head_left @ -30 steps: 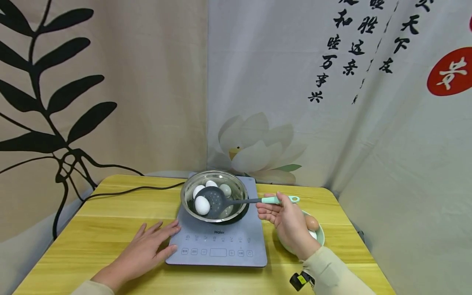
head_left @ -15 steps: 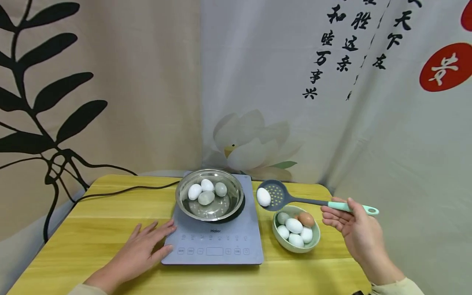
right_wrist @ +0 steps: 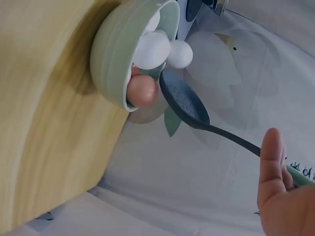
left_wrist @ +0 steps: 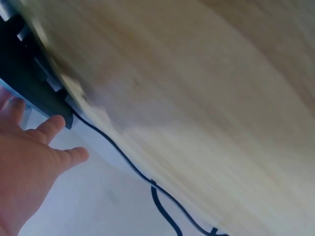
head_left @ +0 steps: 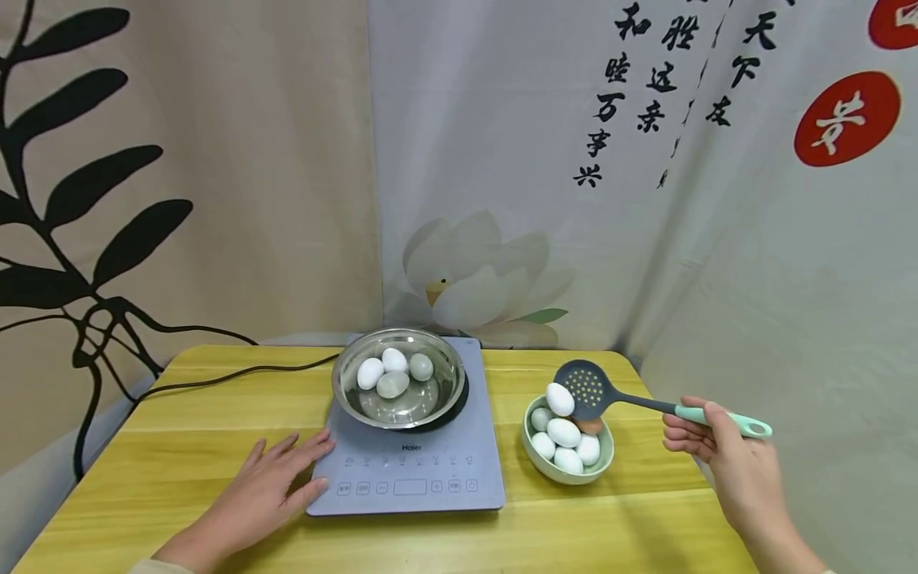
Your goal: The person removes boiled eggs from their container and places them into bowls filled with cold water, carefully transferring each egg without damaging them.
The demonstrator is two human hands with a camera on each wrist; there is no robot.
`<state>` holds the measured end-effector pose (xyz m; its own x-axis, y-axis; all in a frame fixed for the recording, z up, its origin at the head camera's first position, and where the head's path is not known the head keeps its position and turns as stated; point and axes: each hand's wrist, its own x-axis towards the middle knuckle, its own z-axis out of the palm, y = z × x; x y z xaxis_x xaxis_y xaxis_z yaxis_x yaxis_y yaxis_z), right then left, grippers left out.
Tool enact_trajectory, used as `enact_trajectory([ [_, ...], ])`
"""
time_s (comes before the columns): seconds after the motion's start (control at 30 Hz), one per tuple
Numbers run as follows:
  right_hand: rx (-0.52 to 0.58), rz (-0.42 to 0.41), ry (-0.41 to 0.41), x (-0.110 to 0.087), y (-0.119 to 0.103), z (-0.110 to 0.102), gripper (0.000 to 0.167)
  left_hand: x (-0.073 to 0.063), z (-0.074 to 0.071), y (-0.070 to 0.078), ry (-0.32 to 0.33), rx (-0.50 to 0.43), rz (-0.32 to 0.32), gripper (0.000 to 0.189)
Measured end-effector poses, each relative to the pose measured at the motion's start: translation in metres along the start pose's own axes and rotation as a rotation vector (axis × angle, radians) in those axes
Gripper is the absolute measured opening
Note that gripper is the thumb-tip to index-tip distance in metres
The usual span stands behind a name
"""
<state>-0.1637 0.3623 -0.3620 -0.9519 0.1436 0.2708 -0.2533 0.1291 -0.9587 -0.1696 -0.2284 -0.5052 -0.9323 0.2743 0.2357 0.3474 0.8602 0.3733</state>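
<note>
My right hand (head_left: pixel 742 462) grips the mint handle of a dark grey slotted spoon (head_left: pixel 591 391), tilted over a pale green bowl (head_left: pixel 570 478). At the spoon's left edge, a white egg (head_left: pixel 559 399) sits above the bowl. Seen from the right wrist, that egg (right_wrist: pixel 180 54) is beside the spoon's head (right_wrist: pixel 184 98) and next to another white egg; whether they touch I cannot tell. White eggs, a greyish one and a brown egg (right_wrist: pixel 142 91) fill the bowl. My left hand (head_left: pixel 251 494), fingers spread, touches the left edge of the induction cooker (head_left: pixel 412 470).
A steel pan (head_left: pixel 344 391) on the cooker holds several white and greyish eggs in its left and back part. A black cord (head_left: pixel 244 372) runs left from the cooker across the wooden table (head_left: pixel 610 526). Printed curtains (head_left: pixel 502 159) hang behind.
My right hand has carried the spoon with a white egg out of the pan, rightward to the green bowl. The spoon has tipped, bringing the egg over the bowl. My left hand stays at the cooker.
</note>
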Motion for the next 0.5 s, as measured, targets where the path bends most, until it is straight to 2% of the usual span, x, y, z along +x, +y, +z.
enact_trajectory([
  [0.23, -0.156, -0.124, 0.008, 0.000, -0.013, 0.019, 0.031, 0.001, 0.002, -0.003, -0.013, 0.004, -0.013, 0.055],
  [0.33, -0.188, -0.185, -0.002, -0.004, -0.017, 0.025, 0.034, 0.001, 0.001, -0.002, -0.018, 0.007, -0.019, 0.055],
  [0.5, -0.184, -0.278, -0.075, -0.012, -0.022, 0.041, 0.034, 0.002, 0.000, -0.001, -0.019, 0.006, -0.018, 0.055],
])
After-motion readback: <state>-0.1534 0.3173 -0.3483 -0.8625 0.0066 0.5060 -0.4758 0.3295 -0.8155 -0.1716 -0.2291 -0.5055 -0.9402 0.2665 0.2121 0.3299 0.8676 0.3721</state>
